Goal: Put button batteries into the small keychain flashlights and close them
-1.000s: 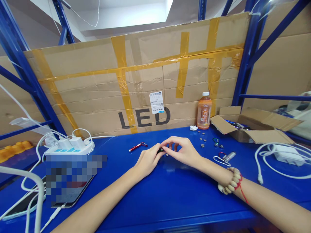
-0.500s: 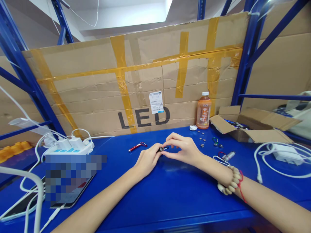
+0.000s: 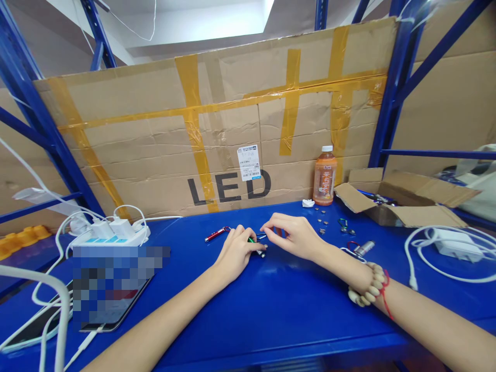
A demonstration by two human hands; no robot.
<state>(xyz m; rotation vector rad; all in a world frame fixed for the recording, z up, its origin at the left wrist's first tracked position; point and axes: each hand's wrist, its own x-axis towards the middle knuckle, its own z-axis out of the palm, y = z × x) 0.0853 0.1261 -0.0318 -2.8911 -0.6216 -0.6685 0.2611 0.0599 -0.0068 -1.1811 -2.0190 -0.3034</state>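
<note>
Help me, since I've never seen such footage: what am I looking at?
There's no machine: these are a person's bare hands, filmed from a camera on their head, looking forward and down. The left hand holds a small green item. The right hand is close by; whether it grips anything is unclear. On the blue table lie a red tube, small metal pieces and a white charger; a drink bottle and an open cardboard box stand farther back.
</note>
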